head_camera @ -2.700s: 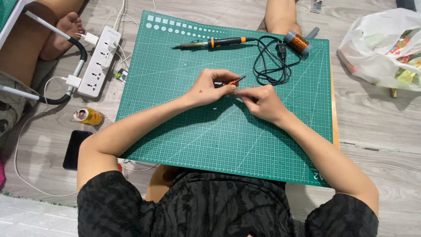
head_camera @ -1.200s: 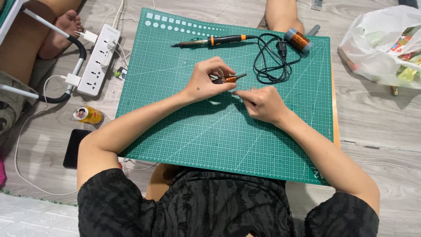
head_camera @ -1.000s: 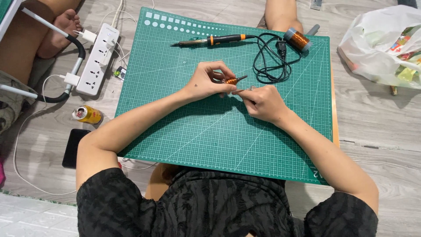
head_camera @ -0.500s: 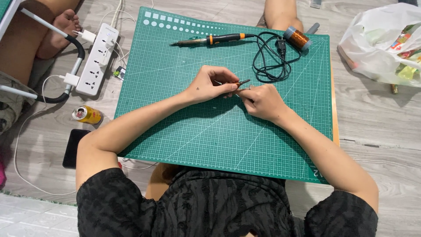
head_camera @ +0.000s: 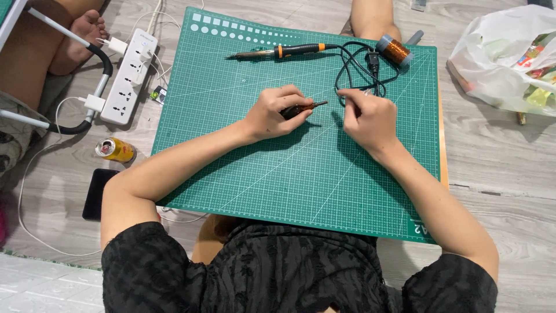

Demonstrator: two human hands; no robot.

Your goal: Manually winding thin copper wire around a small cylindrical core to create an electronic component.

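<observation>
My left hand (head_camera: 277, 111) rests on the green cutting mat (head_camera: 255, 174) and grips small dark pliers (head_camera: 302, 108) whose tip points right. My right hand (head_camera: 366, 116) sits a short way to the right, apart from the pliers, with its fingers pinched near the black cable (head_camera: 356, 69); something tiny may be between the fingertips, but it is too small to tell. A soldering iron (head_camera: 284, 51) with an orange collar lies at the mat's far edge. A spool of copper wire (head_camera: 395, 50) lies at the far right corner.
A white power strip (head_camera: 126, 75) with plugs lies left of the mat, a yellow can (head_camera: 116, 149) and a dark phone (head_camera: 97, 193) below it. A white plastic bag (head_camera: 498, 58) sits at right. Another person's foot (head_camera: 78, 35) is at top left.
My hands were together at the pliers' tip; now my right hand has pulled away to the right, toward the black cable. My left hand keeps hold of the pliers.
</observation>
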